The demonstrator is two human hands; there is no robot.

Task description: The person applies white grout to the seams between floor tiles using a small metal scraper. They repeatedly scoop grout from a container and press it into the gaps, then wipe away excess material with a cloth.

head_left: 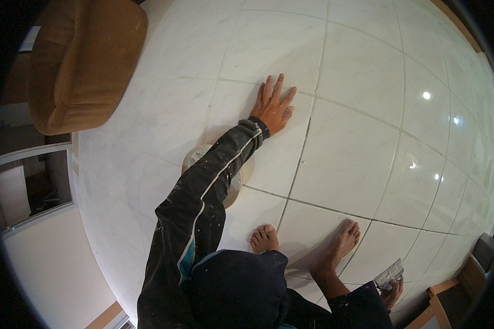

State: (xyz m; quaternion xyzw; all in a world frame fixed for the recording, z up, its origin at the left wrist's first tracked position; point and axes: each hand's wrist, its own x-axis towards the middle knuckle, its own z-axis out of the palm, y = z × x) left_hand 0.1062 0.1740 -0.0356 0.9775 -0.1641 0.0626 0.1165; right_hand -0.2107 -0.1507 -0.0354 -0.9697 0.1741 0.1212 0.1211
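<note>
My left hand [274, 112] rests palm down on the white tile floor [343, 151], fingers spread, beside a joint between tiles; nothing is in it. Low on the right, my right hand [392, 294] is closed around a putty knife [389, 275] whose blade is smeared with grey-white paste. Its handle is hidden by the fingers. Under my left forearm stands a round tub [235, 189], mostly covered by the dark sleeve; some pale material shows inside its rim. Some joints near my feet look dark, while those farther off look pale.
A brown upholstered armchair [101, 66] stands at the upper left. Below it is a white-framed glass panel [35, 186] by a pale wall. My bare feet [264, 239] are on the tiles. Wooden furniture [444, 299] stands at the lower right.
</note>
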